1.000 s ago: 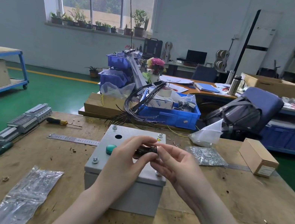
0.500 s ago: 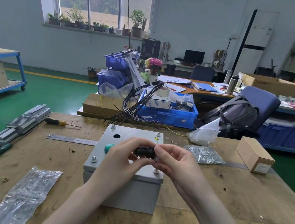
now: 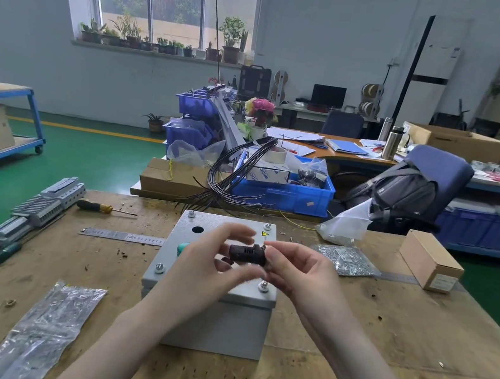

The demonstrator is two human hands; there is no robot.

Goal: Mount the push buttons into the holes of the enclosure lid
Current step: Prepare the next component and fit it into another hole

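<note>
Both hands, left [image 3: 213, 259] & right [image 3: 294, 270], pinch black button body [image 3: 247, 253] above lid [image 3: 220, 234]; risk: slips from grip, rolls off surface [image 3: 384, 330].

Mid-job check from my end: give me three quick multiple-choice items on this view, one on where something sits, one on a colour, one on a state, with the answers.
1. Where does the screwdriver lie relative to the enclosure lid?
A. To its left on the table
B. On top of it
C. To its right by the cardboard box

2. What colour is the push button already seated in the lid?
A. Red
B. Green
C. Yellow

3. What is the state of the hole near the lid's far left corner?
A. Filled with a button
B. Covered by tape
C. Open and empty

Answers: 1 A, it lies left of the lid, above the ruler. 2 B, its cap shows green beside the left hand. 3 C, it shows as a dark open circle.
</note>
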